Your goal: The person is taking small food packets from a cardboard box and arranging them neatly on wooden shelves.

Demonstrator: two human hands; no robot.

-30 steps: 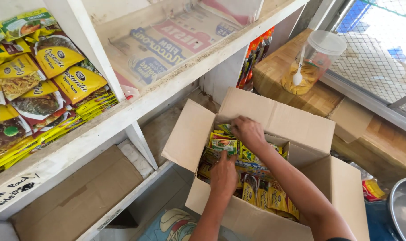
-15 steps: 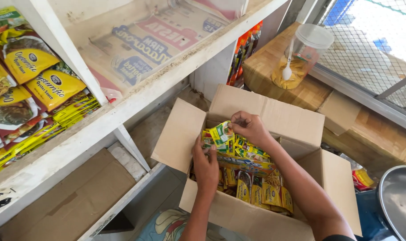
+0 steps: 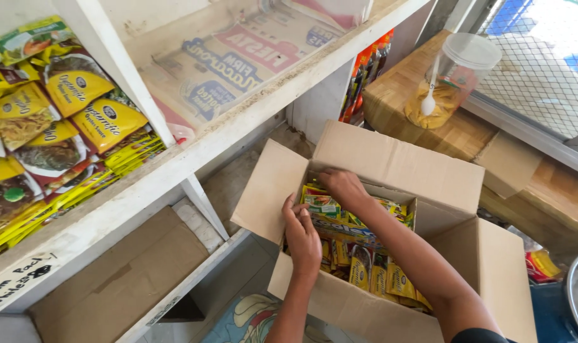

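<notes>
An open brown cardboard box (image 3: pixel 397 166) sits below me, filled with yellow and green food packets (image 3: pixel 381 277). Both my hands are inside it at its left end. My left hand (image 3: pixel 303 236) grips the near side of a bundle of packets (image 3: pixel 324 206). My right hand (image 3: pixel 343 185) lies over the far side of the same bundle, fingers curled on it. The bundle stands a little higher than the packets around it.
A white shelf unit (image 3: pixel 143 184) stands on the left, with stacked yellow packets (image 3: pixel 54 133) in one bay and printed paper lining another. A flat cardboard sheet (image 3: pixel 120 279) lies on the lower shelf. A plastic jar with a spoon (image 3: pixel 451 79) stands on a wooden block at right.
My view has shifted a little. Both hands have stayed on the packet bundle at the box's left end, and the bundle has risen slightly above the other packets since a second ago.
</notes>
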